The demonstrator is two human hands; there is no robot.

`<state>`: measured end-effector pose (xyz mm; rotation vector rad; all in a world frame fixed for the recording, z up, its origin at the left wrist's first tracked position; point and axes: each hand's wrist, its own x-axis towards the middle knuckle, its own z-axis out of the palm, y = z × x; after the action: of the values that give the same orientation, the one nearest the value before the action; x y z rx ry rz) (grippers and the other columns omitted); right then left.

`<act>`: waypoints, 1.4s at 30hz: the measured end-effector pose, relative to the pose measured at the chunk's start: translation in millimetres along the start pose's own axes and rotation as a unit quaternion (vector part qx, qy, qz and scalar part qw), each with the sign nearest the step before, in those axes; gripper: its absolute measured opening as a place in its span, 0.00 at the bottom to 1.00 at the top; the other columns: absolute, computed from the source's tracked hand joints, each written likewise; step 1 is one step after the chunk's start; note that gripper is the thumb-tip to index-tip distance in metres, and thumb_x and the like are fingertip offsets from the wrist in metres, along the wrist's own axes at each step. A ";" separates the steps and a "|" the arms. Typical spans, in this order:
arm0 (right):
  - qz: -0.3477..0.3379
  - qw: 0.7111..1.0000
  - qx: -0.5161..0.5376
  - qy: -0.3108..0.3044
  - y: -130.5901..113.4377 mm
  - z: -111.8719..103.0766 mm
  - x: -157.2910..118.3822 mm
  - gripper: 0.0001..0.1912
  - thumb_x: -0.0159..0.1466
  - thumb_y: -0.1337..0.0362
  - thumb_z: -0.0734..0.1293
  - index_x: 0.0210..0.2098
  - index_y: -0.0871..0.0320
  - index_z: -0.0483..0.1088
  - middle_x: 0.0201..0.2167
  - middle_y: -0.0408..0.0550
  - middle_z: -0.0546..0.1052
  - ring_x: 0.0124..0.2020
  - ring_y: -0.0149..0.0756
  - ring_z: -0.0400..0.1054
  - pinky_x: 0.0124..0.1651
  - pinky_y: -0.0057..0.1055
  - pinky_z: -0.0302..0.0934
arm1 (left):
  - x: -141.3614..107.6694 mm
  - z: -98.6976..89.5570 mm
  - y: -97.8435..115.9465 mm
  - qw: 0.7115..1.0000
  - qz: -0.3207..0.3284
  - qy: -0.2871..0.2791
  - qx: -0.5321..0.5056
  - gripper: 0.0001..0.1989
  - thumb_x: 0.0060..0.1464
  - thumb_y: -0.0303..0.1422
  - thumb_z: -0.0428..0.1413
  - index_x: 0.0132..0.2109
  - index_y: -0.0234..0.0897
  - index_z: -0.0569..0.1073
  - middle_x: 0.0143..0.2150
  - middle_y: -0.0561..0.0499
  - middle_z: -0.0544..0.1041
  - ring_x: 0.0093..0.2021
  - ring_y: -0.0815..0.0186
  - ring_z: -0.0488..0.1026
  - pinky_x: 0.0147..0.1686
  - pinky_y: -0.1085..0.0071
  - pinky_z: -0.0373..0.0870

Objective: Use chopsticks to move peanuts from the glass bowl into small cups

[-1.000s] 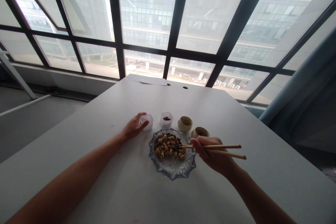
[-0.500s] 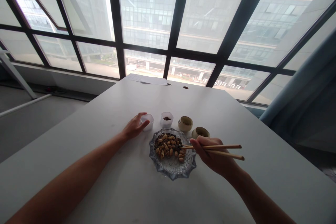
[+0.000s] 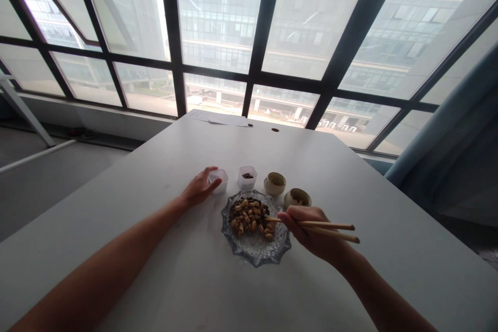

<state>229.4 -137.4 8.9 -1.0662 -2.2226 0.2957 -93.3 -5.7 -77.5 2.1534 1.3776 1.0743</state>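
Note:
My right hand (image 3: 313, 231) is closed round a pair of wooden chopsticks (image 3: 330, 225). Their tips reach into the mixed nuts and dark seeds (image 3: 251, 215) heaped in a scalloped glass bowl (image 3: 257, 257); whether they pinch a piece I cannot tell. On the far left, my left hand (image 3: 200, 187) grips a small translucent plastic cup (image 3: 221, 182), thumb at the near side and fingers behind. Beside it stands a similar cup (image 3: 247, 181) with a few dark seeds inside. Two small ceramic cups, one greenish (image 3: 274, 184) and one nearer my right hand (image 3: 298, 197), hold some contents.
The white table (image 3: 163, 270) stretches to a black-framed window (image 3: 254, 62). Papers (image 3: 218, 118) lie at its far edge near two round holes. A blue curtain (image 3: 447, 109) hangs at the right.
My right hand has shifted slightly left and down, and the chopstick tips now sit a little further left in the nuts. My left hand stays on the plastic cup.

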 end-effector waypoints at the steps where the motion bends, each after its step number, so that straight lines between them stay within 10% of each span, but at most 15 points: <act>1: 0.002 1.000 0.005 0.002 0.7 0.0 -0.2 0.25 0.71 0.56 0.60 0.19 0.55 0.53 0.15 0.37 0.57 0.16 0.26 0.50 0.20 0.26 0.47 | -0.1 0.2 -0.2 1.000 0.001 0.001 0.001 0.35 0.58 0.59 0.48 0.58 0.36 0.67 0.35 0.48 0.76 0.35 0.59 0.74 0.39 0.64 0.69; 9: 0.137 0.977 0.163 0.031 14.3 -6.1 0.4 0.26 0.68 0.46 0.63 0.20 0.57 0.66 0.14 0.45 0.71 0.14 0.31 0.66 0.17 0.26 0.59 | 0.4 1.3 -1.9 1.000 0.003 0.008 -0.003 0.35 0.58 0.59 0.48 0.58 0.36 0.68 0.37 0.47 0.77 0.36 0.59 0.74 0.39 0.64 0.69; 19: 0.344 0.771 0.465 0.266 47.2 -7.1 12.4 0.28 0.45 0.41 0.78 0.20 0.60 0.70 0.10 0.42 0.68 0.10 0.26 0.60 0.10 0.21 0.55 | 0.5 1.0 -1.7 1.000 0.005 0.000 0.001 0.34 0.59 0.58 0.48 0.59 0.36 0.67 0.37 0.47 0.77 0.36 0.58 0.74 0.40 0.63 0.69; 24: 0.300 0.811 0.419 0.276 37.3 -5.5 11.6 0.29 0.49 0.38 0.75 0.20 0.59 0.70 0.10 0.43 0.69 0.09 0.29 0.61 0.09 0.23 0.55 | -0.3 0.2 -0.3 1.000 0.008 -0.011 0.014 0.36 0.55 0.58 0.53 0.60 0.35 0.66 0.42 0.43 0.77 0.40 0.56 0.75 0.42 0.60 0.71; 32: -0.007 0.980 0.078 0.183 5.1 -13.4 -3.8 0.21 0.68 0.54 0.64 0.23 0.57 0.73 0.16 0.45 0.75 0.15 0.30 0.69 0.20 0.25 0.63 | -0.9 2.3 -1.6 1.000 0.011 0.000 0.015 0.41 0.45 0.50 0.65 0.62 0.39 0.62 0.44 0.44 0.78 0.45 0.54 0.76 0.48 0.57 0.72; 36: -0.029 0.986 0.040 0.158 -1.9 -13.4 -3.3 0.23 0.69 0.53 0.62 0.22 0.56 0.72 0.16 0.46 0.75 0.16 0.31 0.69 0.20 0.26 0.63 | -1.3 2.1 -1.6 1.000 0.025 0.012 0.012 0.38 0.46 0.44 0.65 0.61 0.41 0.62 0.45 0.45 0.78 0.47 0.55 0.76 0.50 0.57 0.72; 42: 0.111 0.946 0.156 0.261 2.4 -11.6 -0.7 0.23 0.68 0.46 0.63 0.25 0.56 0.72 0.15 0.46 0.74 0.13 0.33 0.67 0.17 0.29 0.62 | -1.1 2.7 0.8 0.999 0.039 0.022 0.005 0.34 0.45 0.42 0.66 0.57 0.38 0.65 0.51 0.40 0.76 0.49 0.53 0.75 0.50 0.55 0.72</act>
<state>238.6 -137.2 16.4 -1.0702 -1.5309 0.3946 -91.0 -6.8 -79.1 2.2194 1.3309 1.1514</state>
